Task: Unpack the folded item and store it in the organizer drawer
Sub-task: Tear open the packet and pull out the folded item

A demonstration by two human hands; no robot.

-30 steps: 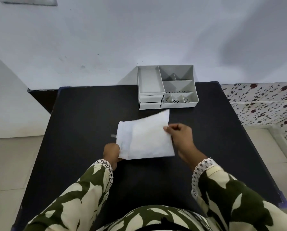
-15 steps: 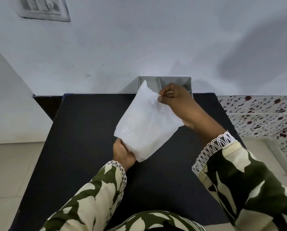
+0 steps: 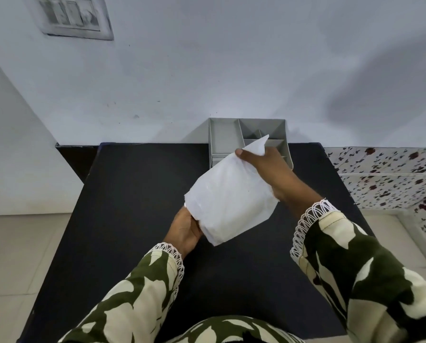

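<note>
1. The counter [image 3: 137, 219] is a dark, matte surface that carries everything; its far edge runs along a pale wall, and most of its top is bare.
2. The grey organizer [image 3: 225, 139] stands at the far edge of the counter, right of the middle, against the wall. It has open compartments on top; its drawer fronts are mostly hidden behind the packet and the right hand, so I cannot tell whether a drawer is open.
3. The white packet [image 3: 231, 196] is held up above the middle of the counter, tilted, its upper corner pointing toward the organizer. It appears to be a thin translucent wrapper with the folded item inside; the item itself cannot be made out.
4. The right hand [image 3: 268, 169] grips the packet's upper end, its fingers [image 3: 241, 154] closed around the wrapper just below the protruding corner.
5. The left hand [image 3: 184, 231] supports the lower left end from beneath; its fingers are behind the wrapper, so how firmly they close I cannot tell.
6. Handling, as a judgement: the packet looks light and soft, sagging between the two hands and not staying flat. The film is probably slippery and easy to tear, so a pinch at an edge or corner suits opening it, while the other hand steadies the bulk. The folded item inside will likely be limp and should be taken by its folded thickness so it stays compact for the drawer.
</note>
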